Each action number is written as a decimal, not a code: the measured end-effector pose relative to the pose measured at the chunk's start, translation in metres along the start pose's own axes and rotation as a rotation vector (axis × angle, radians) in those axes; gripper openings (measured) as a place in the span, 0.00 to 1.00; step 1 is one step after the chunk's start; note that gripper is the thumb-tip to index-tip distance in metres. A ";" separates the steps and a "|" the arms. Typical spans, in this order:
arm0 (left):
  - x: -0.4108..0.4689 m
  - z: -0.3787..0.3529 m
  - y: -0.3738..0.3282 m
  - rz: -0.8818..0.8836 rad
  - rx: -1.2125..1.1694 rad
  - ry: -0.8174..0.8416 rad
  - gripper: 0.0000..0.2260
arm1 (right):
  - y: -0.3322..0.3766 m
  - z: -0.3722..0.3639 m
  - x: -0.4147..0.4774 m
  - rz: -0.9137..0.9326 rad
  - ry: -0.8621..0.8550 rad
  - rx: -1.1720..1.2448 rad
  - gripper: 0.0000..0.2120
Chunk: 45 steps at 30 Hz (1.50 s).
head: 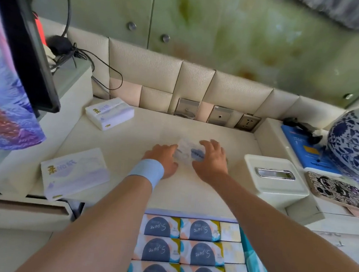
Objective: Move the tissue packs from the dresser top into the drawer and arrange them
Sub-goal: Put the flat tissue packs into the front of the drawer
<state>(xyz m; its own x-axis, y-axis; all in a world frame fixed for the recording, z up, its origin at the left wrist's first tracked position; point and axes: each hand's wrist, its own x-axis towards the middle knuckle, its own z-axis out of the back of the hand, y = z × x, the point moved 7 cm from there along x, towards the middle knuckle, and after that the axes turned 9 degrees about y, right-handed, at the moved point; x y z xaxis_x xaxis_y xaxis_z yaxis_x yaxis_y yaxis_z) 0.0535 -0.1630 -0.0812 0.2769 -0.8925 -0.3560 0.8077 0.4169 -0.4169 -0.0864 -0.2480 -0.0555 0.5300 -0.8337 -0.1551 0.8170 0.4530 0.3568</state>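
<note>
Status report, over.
Left hand and right hand grip the small tissue pack, mid dresser top. Far larger pack and near larger pack wait at left. Stowed packs in rows below. Nothing blocks the way.

Cream dresser nook under a padded wall, in soft, even light.

The pale dresser top [131, 132] sits recessed between a raised ledge on the left [75, 84] and another on the right [269, 130]. Behind it runs a band of cream padded panels [149, 67], with two pinkish ones low down. At the foot of the padding are two metal wall plates [187, 107] and a power socket [247, 122]. Above the padding the wall is a glossy, green-mottled panel [246, 33], possibly glass, fixed with round metal studs [131, 25]. A dark-framed screen [30, 49] stands at the left, with black cables [98, 63] trailing behind it. Shadows are faint and diffuse.
</note>
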 end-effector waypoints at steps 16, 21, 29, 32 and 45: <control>-0.080 -0.033 -0.001 0.005 0.225 0.240 0.47 | 0.000 -0.038 -0.112 0.177 0.304 0.028 0.43; -0.123 -0.046 -0.011 0.024 0.214 0.221 0.42 | 0.000 -0.042 -0.156 0.252 0.374 -0.045 0.53; -0.189 -0.071 -0.033 0.051 -0.148 0.270 0.35 | -0.011 -0.049 -0.220 0.347 0.133 0.069 0.29; -0.206 -0.077 -0.036 0.067 -0.257 0.264 0.31 | -0.009 -0.045 -0.239 0.320 0.180 0.060 0.19; -0.244 -0.151 -0.074 0.061 -0.147 0.228 0.09 | -0.079 -0.031 -0.272 0.006 0.557 -0.327 0.14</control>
<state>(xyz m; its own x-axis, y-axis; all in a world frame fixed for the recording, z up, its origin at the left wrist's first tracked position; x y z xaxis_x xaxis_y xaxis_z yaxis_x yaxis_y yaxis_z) -0.1526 0.0502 -0.0899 0.1852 -0.8100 -0.5565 0.7045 0.5042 -0.4994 -0.2884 -0.0470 -0.0704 0.5019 -0.5818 -0.6400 0.7939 0.6035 0.0739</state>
